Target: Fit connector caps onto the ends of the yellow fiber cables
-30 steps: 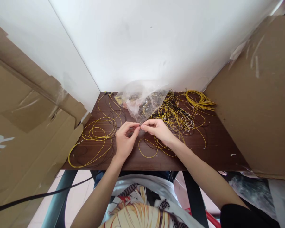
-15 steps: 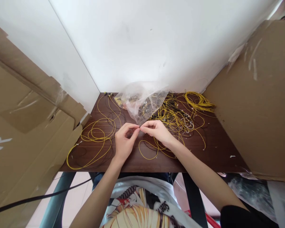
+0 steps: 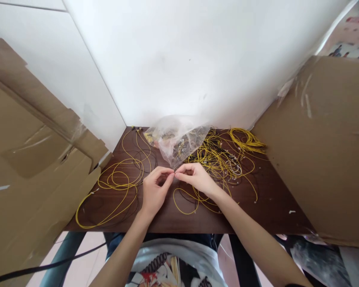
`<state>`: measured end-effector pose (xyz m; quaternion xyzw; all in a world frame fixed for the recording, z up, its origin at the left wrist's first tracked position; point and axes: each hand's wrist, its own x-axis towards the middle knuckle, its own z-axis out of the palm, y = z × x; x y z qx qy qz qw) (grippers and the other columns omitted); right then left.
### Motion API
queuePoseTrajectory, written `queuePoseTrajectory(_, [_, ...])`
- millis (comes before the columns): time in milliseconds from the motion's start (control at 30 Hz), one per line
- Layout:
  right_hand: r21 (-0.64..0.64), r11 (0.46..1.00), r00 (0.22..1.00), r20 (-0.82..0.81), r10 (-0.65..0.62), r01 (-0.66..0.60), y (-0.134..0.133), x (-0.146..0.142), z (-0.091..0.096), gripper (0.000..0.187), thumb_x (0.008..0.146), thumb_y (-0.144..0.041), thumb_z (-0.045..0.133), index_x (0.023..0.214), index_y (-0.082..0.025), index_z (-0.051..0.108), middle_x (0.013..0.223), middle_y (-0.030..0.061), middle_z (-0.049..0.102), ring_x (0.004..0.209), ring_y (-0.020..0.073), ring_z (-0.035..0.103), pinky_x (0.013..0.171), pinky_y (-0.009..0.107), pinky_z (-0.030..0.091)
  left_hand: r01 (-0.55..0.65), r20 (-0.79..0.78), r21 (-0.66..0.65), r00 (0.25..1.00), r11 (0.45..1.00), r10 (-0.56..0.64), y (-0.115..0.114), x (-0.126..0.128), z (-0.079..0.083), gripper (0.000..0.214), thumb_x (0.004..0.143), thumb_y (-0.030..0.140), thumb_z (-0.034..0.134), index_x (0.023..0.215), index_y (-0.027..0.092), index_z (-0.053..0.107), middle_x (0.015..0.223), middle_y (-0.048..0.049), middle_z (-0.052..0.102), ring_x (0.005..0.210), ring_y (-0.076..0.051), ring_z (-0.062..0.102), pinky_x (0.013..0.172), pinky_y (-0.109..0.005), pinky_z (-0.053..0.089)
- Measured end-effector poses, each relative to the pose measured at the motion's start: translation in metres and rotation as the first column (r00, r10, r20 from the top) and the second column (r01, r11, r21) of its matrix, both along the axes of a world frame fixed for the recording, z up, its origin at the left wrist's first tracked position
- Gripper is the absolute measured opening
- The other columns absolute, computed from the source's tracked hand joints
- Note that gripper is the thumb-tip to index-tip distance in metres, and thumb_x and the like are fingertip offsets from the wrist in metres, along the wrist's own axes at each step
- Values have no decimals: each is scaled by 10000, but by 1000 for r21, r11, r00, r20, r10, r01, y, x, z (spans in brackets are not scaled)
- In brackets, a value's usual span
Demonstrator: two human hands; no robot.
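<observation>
Wire (image 3: 184, 199), a thin yellow strand, loops on the bench (image 3: 272, 207) just near of the two hands, and its end seems to run up into the fingers, though that end is too fine to trace for sure. The left hand (image 3: 154, 190) and right hand (image 3: 197, 178) meet at their tips over the middle of the bench, thumb and forefinger of each pinched to a narrow grip on something small at the point where they touch; what it is cannot be told. Both forearms reach in from the near edge.

Left of the left hand lies a coil (image 3: 113, 187) of yellow and dark wire, spread in wide rings toward the near left corner. Right of the right hand, and a little farther, sits a tangle (image 3: 219, 159) of yellow wires with small pale ends. Just beyond the fingertips a clear bag (image 3: 173, 137) slumps on the bench with wire bits inside. At the far right a neater bundle (image 3: 247, 139) of yellow wire lies near the wall (image 3: 179, 59). Cardboard (image 3: 323, 151) stands at the right side of the bench, and more of it leans at the left.
</observation>
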<state>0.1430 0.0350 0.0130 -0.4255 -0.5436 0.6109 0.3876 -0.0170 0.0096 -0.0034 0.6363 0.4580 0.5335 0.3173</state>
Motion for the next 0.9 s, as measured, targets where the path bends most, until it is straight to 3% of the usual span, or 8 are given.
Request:
queuePoseTrajectory(300, [31,999,999,36,-9,8,3,-3,-1,171,667,-302,726,732,-146,695,627,-3,615,545,86,465,554,235,351,-16,-16,22,1000,1000,16,4,-3,-3,81,807,267,642,842,204,681,827,-33,666,750,-160,645,662,-245,548])
queuePoseTrajectory(567, [102,995,995,97,-29,19,4,-4,0,154,701,-281,688,758,-139,708,669,19,635,573,94,487,582,239,390,-36,-27,72,999,997,38,8,-2,-6,99,792,294,663,846,214,682,816,-14,667,706,-145,643,661,-220,537])
queuePoseTrajectory(900, [151,988,992,120,-47,29,1,-1,5,161,734,-256,643,770,-108,695,659,19,617,576,88,471,571,232,367,-30,-42,51,999,998,32,3,-1,-1,109,821,243,629,913,196,665,873,-23,655,790,-139,635,702,-209,524])
